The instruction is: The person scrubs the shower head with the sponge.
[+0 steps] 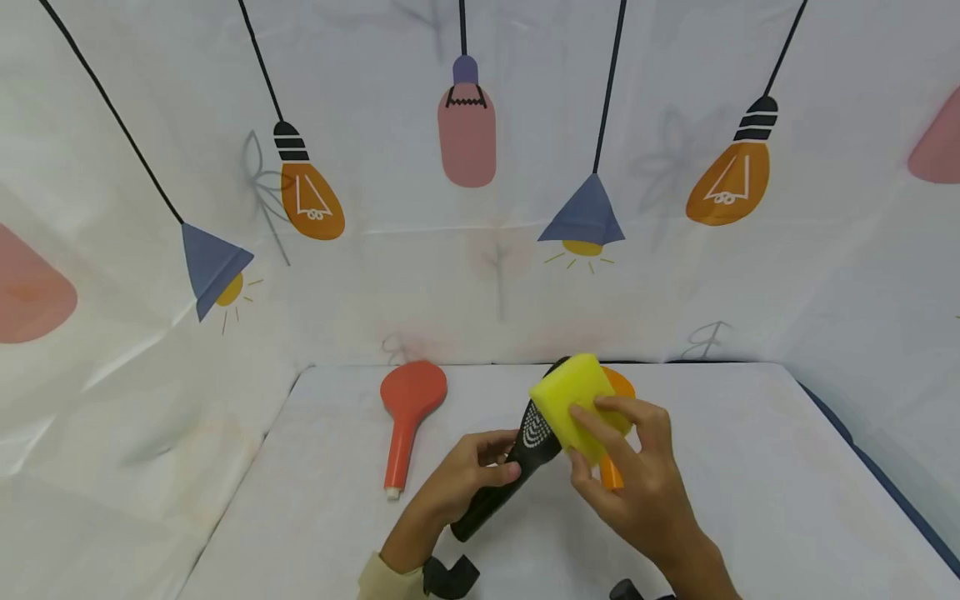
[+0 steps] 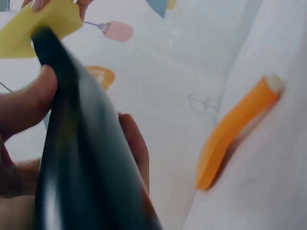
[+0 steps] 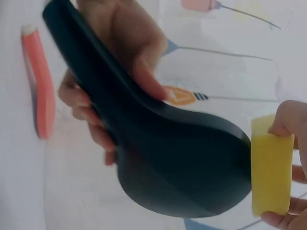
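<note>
My left hand (image 1: 468, 475) grips the handle of a black hand shower head (image 1: 537, 433), held at a slant with its dotted face showing. In my right hand (image 1: 637, 475), a yellow sponge (image 1: 573, 396) is pinched between thumb and fingers. The sponge sits against the rounded end of the shower head, covering part of it in the head view. From the right wrist view, the smooth dark back (image 3: 182, 163) of the shower head shows, with the sponge (image 3: 272, 167) at its edge.
A red shower head (image 1: 411, 400) with a pale handle tip lies on the white table (image 1: 315, 517) at left. Behind the sponge lies an orange shower head (image 1: 611, 473), partly hidden; its handle (image 2: 235, 129) shows in the left wrist view. A lamp-printed sheet (image 1: 360, 283) hangs behind.
</note>
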Demonstrator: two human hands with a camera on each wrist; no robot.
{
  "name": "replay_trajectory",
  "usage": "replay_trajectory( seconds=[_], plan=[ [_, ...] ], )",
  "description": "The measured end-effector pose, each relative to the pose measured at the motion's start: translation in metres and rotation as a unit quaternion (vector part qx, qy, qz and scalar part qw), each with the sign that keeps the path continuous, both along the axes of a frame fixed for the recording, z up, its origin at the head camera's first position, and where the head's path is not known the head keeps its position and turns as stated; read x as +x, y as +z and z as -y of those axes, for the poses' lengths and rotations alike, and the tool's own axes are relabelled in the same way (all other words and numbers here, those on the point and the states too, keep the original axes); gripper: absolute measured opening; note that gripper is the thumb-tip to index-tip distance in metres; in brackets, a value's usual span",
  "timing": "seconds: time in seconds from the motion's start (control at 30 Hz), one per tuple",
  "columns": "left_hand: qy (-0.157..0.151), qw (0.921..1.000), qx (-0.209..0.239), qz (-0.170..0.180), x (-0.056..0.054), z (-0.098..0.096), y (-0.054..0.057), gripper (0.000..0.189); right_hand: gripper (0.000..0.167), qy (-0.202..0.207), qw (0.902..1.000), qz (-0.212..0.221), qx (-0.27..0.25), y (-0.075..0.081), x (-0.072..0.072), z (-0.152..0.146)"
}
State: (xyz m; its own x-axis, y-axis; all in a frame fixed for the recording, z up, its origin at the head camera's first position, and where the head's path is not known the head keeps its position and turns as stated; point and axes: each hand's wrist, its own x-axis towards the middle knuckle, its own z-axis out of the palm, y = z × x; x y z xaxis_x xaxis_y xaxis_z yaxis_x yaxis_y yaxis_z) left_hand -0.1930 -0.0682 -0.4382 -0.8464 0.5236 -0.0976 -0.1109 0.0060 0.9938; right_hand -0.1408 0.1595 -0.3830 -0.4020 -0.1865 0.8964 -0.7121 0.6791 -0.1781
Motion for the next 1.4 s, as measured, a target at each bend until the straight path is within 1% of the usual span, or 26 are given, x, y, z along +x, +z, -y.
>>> replay_trajectory(
  seconds=[0.1,0.17,0.27,0.37,0.47,0.53,0.6,0.7,0.8,0.87,1.07,1.17,1.27,1.4],
  plan=[
    [-0.007,0.9984,0.051,0.020,0.000,0.001,0.003,0.060,0.037,0.010,0.9980,-0.050,0.037,-0.002,0.000,0.011],
    [-0.011,0.9957,0.086,0.032,0.002,0.001,0.005,0.057,0.033,0.011,0.9950,-0.078,0.061,-0.004,0.000,0.018],
    [-0.007,0.9913,0.124,0.045,0.005,0.001,0.008,0.049,0.030,0.010,0.9914,-0.104,0.079,-0.005,0.000,0.024],
    [-0.005,0.9850,0.160,0.063,0.008,0.000,0.011,0.042,0.029,0.015,0.9920,-0.103,0.071,-0.005,-0.001,0.023],
    [-0.012,0.9789,0.188,0.079,0.010,-0.004,0.014,0.042,0.029,0.022,0.9947,-0.092,0.041,-0.003,-0.004,0.015],
    [-0.014,0.9766,0.197,0.085,0.011,-0.007,0.015,0.045,0.030,0.021,0.9964,-0.081,0.015,-0.001,-0.007,0.008],
    [-0.013,0.9768,0.196,0.086,0.012,-0.009,0.015,0.045,0.033,0.011,0.9979,-0.063,-0.008,0.000,-0.008,0.001],
    [-0.007,0.9790,0.184,0.088,0.013,-0.012,0.014,0.037,0.040,-0.012,0.9990,-0.031,-0.030,0.001,-0.009,-0.009],
    [-0.004,0.9788,0.181,0.096,0.015,-0.012,0.012,0.029,0.045,-0.025,0.9989,-0.009,-0.039,0.001,-0.010,-0.015],
    [-0.003,0.9774,0.185,0.102,0.016,-0.012,0.011,0.031,0.046,-0.026,0.9988,-0.005,-0.041,0.001,-0.010,-0.016],
    [-0.012,0.9707,0.213,0.111,0.013,-0.011,0.009,0.055,0.047,-0.016,0.9991,0.006,-0.038,-0.003,-0.011,-0.012],
    [-0.015,0.9703,0.217,0.106,0.011,-0.009,0.008,0.056,0.046,-0.007,0.9994,0.007,-0.033,-0.006,-0.010,-0.006],
    [-0.010,0.9687,0.225,0.105,0.010,-0.007,0.008,0.059,0.045,0.003,0.9995,0.001,-0.030,-0.008,-0.008,-0.001],
    [-0.015,0.9629,0.247,0.108,0.010,-0.005,0.010,0.066,0.043,0.019,0.9994,-0.014,-0.025,-0.009,-0.007,0.004]
  ],
)
